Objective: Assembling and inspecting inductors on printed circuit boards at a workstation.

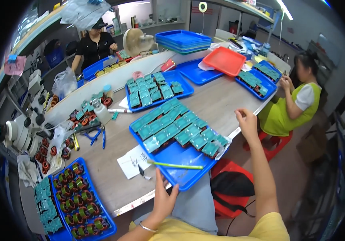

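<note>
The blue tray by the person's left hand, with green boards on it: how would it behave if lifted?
The blue tray would probably stay stiff: its corner juts past the table edge without visible sagging. It may feel far-end heavy, where the green boards crowd. The slim yellow-green tool lying across its near part might roll or slide.

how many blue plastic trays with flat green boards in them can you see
5 visible: one blue plastic tray by the left hand, one beyond it, two near the seated person in yellow-green, one at lower left; others may be hidden.
</note>
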Demonstrator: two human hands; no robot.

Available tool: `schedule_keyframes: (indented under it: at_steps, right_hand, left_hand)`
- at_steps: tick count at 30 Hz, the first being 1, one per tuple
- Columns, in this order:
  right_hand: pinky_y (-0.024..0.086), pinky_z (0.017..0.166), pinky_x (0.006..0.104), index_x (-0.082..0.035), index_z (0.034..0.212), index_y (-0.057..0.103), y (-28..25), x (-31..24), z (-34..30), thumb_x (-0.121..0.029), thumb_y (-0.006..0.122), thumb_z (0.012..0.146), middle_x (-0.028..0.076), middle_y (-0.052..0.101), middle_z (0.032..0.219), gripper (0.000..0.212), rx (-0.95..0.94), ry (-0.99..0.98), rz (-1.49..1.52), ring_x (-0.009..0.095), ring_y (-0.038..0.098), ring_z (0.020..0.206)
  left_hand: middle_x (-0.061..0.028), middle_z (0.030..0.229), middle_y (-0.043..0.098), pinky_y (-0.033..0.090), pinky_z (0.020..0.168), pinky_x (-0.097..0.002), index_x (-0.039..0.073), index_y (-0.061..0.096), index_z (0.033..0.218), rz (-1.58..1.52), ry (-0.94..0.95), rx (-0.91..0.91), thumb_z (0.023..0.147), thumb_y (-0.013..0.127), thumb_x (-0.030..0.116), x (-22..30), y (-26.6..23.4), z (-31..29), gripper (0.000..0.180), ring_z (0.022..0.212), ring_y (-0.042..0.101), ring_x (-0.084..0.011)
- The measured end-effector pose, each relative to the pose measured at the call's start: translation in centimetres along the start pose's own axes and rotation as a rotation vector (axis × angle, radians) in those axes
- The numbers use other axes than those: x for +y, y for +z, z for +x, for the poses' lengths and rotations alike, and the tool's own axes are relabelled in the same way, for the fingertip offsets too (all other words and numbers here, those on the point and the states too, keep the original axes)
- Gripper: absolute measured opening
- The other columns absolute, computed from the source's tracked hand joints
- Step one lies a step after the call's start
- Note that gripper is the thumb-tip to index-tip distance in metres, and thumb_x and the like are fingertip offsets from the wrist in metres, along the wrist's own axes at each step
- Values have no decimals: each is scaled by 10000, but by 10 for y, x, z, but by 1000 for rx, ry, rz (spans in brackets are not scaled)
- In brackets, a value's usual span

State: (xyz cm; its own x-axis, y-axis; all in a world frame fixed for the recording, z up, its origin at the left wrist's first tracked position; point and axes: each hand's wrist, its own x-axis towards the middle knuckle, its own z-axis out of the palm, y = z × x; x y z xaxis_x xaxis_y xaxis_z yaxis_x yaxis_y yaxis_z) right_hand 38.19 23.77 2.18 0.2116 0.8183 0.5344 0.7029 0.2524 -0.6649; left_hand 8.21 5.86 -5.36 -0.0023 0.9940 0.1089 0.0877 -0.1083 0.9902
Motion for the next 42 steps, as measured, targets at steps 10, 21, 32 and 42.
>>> schedule_keyframes:
  at_steps: [10, 21, 32, 42]
  right_hand:
    - [507, 420, 319, -30, 1082, 564, 97, 145, 206, -100, 506, 824, 84, 599, 697, 274, -63, 343, 73, 155, 585, 545]
    - [438, 426, 245, -75, 1156, 504, 93, 141, 166, -107, 518, 847, 50, 572, 696, 311, -35, 249, 200, 114, 547, 547]
    - [378, 882, 426, -8, 1101, 497, -8, 100, -223, -67, 622, 700, 183, 507, 1108, 424, -310, 53, -352, 331, 465, 1074]
    - [212, 996, 595, -45, 1369, 210, -5, 159, -304, -200, 725, 610, 133, 251, 1411, 930, -308, 399, -801, 293, 227, 1313]
  left_hand:
    - [-344, 1400, -82, 105, 1063, -468, -6, 178, 1370, 532, 91, 112, 681, 449, -41, 2, 37, 10, 741, 1318, 29, -485]
    - [-390, 1363, -132, 188, 1030, -482, -5, 310, 1332, 587, -69, -18, 672, 397, -87, 7, 28, 35, 671, 1268, 3, -574]
    - [-382, 1359, -176, 223, 1012, -462, 20, 313, 1338, 523, 99, -73, 711, 375, -107, 2, 31, 29, 642, 1254, -28, -590]
    - [-425, 1335, -128, 243, 1020, -494, 31, 418, 1263, 405, 248, 99, 692, 486, -74, -17, 23, 24, 584, 1237, 42, -607]
